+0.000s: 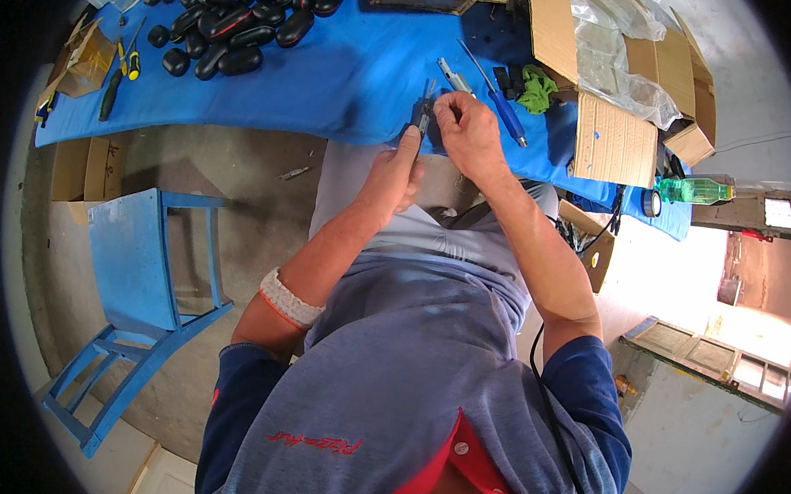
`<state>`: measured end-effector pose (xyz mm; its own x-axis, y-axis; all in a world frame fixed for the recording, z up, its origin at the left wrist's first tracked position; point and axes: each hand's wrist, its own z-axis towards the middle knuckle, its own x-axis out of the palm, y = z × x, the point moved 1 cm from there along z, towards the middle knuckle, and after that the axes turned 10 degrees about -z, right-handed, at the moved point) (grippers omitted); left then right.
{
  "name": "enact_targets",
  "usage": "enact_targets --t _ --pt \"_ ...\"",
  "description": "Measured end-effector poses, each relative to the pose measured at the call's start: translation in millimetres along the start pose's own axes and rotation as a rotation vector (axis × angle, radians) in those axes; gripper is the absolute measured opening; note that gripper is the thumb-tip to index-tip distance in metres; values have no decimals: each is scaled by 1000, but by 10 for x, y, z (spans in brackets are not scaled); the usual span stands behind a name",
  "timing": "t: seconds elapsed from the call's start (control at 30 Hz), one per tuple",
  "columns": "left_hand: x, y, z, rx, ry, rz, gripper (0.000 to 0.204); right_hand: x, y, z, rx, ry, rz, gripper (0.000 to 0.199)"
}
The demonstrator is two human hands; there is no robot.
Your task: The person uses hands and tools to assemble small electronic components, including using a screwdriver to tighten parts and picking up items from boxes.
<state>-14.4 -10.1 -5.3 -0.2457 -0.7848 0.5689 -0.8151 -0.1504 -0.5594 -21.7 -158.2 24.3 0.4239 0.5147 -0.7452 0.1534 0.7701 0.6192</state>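
Grey shirt nearest; left hand clasps slim dark part, best held steady; right hand pinched, contents unclear.

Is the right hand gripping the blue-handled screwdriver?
No, the blue-handled screwdriver lies on the blue cloth, just beside the right hand.
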Motion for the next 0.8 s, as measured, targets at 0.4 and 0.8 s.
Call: enact_targets --t 0.4,0.8 --pt "-85 -34 -31 -59 139 -158 57 -878 728 633 -164 -538 203 14" --pt "-54 0 -1 -105 213 -194 60 -815 592 2264 -186 -270 -160 23"
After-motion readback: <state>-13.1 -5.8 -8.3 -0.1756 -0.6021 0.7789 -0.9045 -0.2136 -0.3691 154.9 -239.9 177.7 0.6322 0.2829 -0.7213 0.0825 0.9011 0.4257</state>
